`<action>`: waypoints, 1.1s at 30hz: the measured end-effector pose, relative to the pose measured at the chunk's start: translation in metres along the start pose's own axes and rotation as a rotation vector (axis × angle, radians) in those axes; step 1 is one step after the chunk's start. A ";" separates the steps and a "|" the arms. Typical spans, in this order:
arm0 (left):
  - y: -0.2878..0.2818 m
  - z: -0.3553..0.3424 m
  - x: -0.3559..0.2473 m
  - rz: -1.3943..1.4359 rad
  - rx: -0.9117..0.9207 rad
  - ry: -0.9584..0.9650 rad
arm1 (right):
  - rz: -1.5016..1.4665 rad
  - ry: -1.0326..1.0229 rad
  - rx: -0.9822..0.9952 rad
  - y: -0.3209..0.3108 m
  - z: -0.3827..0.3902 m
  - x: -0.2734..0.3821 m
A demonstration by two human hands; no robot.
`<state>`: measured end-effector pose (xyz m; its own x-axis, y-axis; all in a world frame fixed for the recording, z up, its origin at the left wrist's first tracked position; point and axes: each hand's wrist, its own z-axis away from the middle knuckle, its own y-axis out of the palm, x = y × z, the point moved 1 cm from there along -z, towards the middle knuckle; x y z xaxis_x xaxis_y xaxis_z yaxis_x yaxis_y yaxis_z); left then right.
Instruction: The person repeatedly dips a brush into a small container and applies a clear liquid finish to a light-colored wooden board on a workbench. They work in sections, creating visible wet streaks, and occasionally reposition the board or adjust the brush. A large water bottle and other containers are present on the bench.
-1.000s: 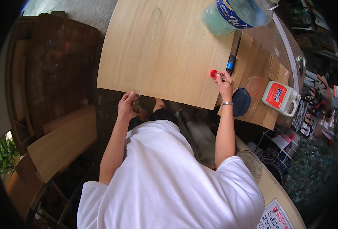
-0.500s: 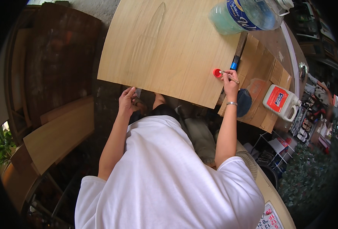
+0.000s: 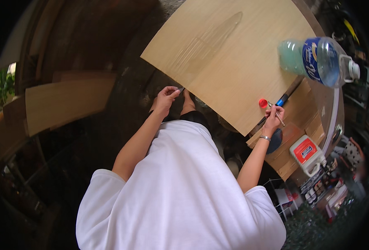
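A wooden panel [image 3: 238, 71] bears a large plastic bottle [image 3: 313, 62]. Right hand [image 3: 272, 119] and left hand [image 3: 166, 99], fingers closed, hold respectively a slender tool [image 3: 281, 121], beside the panel's red cap [image 3: 263, 103], and a grey piece [image 3: 180, 89], near the panel's edge.

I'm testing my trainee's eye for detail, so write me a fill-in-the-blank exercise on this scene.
The right hand holds a thin tool, its tip by a ____ cap.
The large clear bottle wears a ____ label.
The person's shirt is ____.
A band circles the ____ wrist.
Missing words: red; blue; white; right.
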<state>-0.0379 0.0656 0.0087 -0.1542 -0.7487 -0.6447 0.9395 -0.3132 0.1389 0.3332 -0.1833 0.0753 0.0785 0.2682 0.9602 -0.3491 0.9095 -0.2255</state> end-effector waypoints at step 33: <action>0.018 -0.026 0.021 0.399 -0.310 0.238 | 0.591 -0.486 1.438 0.354 0.089 0.050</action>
<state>-0.0164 0.0601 -0.0219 0.2714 -0.6103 -0.7442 0.9624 0.1809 0.2027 0.1304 0.1243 0.0581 -0.5636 0.0790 0.8223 -0.7790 -0.3821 -0.4972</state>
